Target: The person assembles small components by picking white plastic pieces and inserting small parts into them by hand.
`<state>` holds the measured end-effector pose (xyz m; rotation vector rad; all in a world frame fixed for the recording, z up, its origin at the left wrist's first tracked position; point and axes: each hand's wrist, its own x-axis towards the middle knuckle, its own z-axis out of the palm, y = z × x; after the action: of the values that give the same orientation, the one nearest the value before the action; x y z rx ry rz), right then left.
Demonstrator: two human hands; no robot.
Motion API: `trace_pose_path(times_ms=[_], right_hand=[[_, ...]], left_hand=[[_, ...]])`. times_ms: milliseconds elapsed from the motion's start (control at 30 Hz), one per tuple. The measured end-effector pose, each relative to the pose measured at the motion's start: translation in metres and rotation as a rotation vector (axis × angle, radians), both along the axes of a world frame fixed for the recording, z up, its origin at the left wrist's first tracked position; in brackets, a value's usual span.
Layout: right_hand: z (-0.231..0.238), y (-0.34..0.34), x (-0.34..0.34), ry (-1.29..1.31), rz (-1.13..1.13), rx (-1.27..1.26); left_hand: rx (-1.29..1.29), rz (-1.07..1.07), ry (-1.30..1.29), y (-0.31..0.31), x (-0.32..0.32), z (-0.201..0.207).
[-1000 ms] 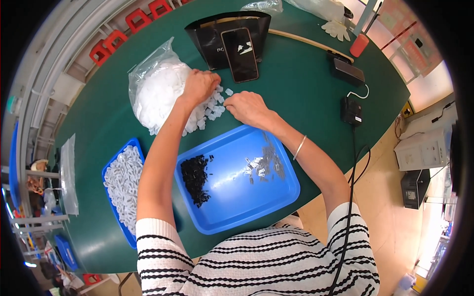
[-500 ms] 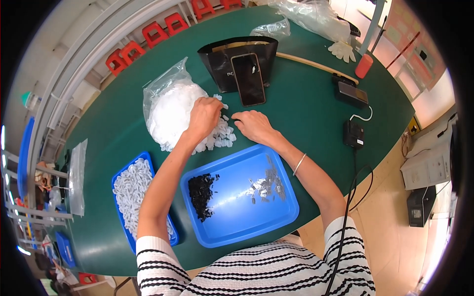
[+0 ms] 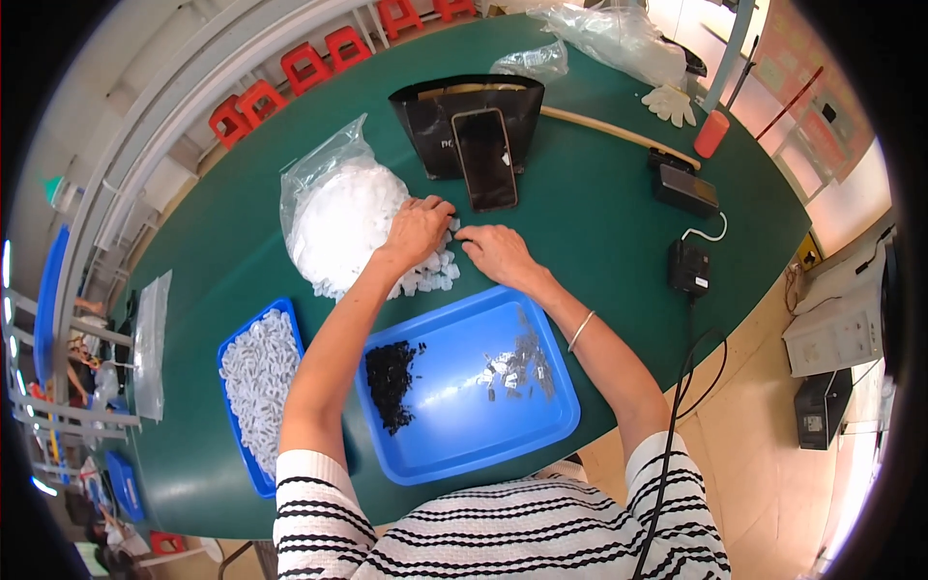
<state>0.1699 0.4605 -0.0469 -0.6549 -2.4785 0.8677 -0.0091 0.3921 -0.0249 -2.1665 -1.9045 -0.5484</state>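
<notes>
A clear plastic bag (image 3: 327,159) holds a heap of small white plastic pieces (image 3: 348,227), and more pieces (image 3: 437,275) have spilled onto the table at its right side. My left hand (image 3: 418,232) lies over the edge of the heap, its fingers apart and reaching over the loose pieces. My right hand (image 3: 498,253) is at the right side of the spill, fingers bent, thumb and forefinger slightly apart near the pieces. Below the hands, a blue tray (image 3: 449,440) has black bits (image 3: 389,387) on its left and small grey-silver pieces (image 3: 522,365) on its right.
A narrower blue tray (image 3: 232,411) full of whitish parts stands at left, partly behind my left arm. Behind my hands, a phone (image 3: 485,159) leans on a black bag (image 3: 416,126). A wooden stick (image 3: 619,132), a black device (image 3: 686,188) and an adapter with cable (image 3: 688,266) are at right.
My left hand has shifted right and slightly down over the loose pieces, nearer to my right hand. My right hand has moved slightly down.
</notes>
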Motion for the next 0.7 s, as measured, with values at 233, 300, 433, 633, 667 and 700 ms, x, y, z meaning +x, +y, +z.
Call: trace_pose_path(times_ms=[233,300,433,633,667,700], right_hand=[[0.004,0.014,0.009,0.108,0.013,-0.089],[0.003,0.016,0.008,0.128,0.002,-0.036],[0.003,0.011,-0.001,0.126,0.037,0.116],[0.002,0.002,-0.009,-0.019,0.081,0.318],[0.005,0.002,-0.006,-0.033,0.083,0.281],[0.006,0.001,-0.001,-0.049,0.078,0.243]], left_hand=[[-0.17,-0.042,-0.073,-0.039,0.015,0.023],[-0.134,-0.054,-0.118,-0.052,0.014,0.025],[-0.015,-0.043,-0.187,-0.069,0.013,0.018],[-0.03,-0.061,-0.019,-0.097,0.021,0.023],[0.004,-0.03,-0.048,-0.103,0.022,0.026],[-0.005,-0.022,-0.059,-0.111,0.026,0.031]])
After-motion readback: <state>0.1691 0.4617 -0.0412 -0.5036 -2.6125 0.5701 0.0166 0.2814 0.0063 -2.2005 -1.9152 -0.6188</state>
